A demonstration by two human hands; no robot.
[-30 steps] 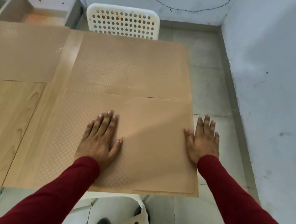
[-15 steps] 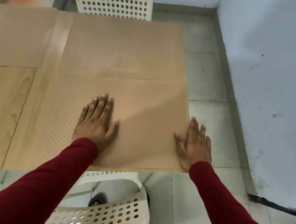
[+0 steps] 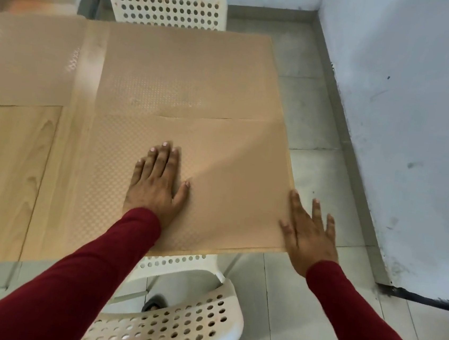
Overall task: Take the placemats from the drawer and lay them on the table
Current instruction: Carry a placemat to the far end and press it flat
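A tan textured placemat (image 3: 233,182) lies flat on the near right corner of the wooden table (image 3: 10,169). My left hand (image 3: 155,184) rests palm down on it, fingers straight. My right hand (image 3: 308,234) lies with straight fingers along the placemat's right edge at the table's side. A second placemat (image 3: 189,74) lies just beyond the first, and a third (image 3: 27,57) covers the far left of the table. An open drawer (image 3: 41,4) shows at the top left, behind the table.
A white perforated chair (image 3: 169,3) stands at the far side of the table, another (image 3: 174,317) just below me. A grey-white wall (image 3: 415,134) runs close along the right. Tiled floor (image 3: 314,118) lies between table and wall.
My right hand has slid back toward me along the placemat's right edge to its near corner. My left hand stays flat on the placemat. The view has tilted down.
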